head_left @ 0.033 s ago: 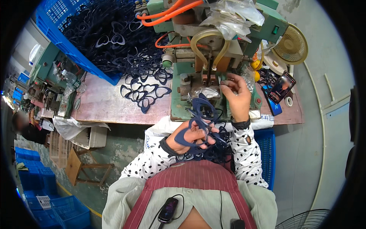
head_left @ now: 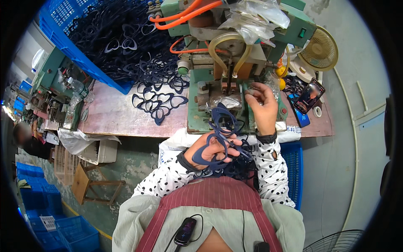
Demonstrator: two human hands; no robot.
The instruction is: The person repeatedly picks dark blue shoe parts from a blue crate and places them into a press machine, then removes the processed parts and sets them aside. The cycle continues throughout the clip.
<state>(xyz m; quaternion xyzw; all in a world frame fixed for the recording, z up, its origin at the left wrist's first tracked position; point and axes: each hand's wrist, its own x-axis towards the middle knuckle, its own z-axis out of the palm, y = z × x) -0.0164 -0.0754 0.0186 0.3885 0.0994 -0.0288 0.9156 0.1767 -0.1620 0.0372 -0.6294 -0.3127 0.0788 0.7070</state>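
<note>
My left hand (head_left: 210,148), in front of the machine's near edge, is closed on a dark blue eyeglass frame (head_left: 215,119), held at a slant with the fingers through and behind its rims. More such frames (head_left: 239,169) lie heaped below that hand, over my lap. My right hand (head_left: 264,110) is raised beside the right of the green press machine (head_left: 196,114). Its thumb and fingers are curled toward each other by a clear plastic bag (head_left: 272,86); anything between the fingertips is too small to make out. A crumpled clear plastic piece (head_left: 228,102) covers part of the machine's bed.
A blue crate (head_left: 110,78) heaped with dark frames stands at the back left, with loose frames (head_left: 158,102) spilling over the table (head_left: 110,110). Right of the machine are two phones (head_left: 310,96), a tape roll (head_left: 317,111) and a fan (head_left: 320,48). Another blue crate (head_left: 297,172) stands beside my right forearm.
My right hand has shifted very slightly to the right. The fingers of my left hand have moved a little on the eyeglass frame, which stays in nearly the same place.
</note>
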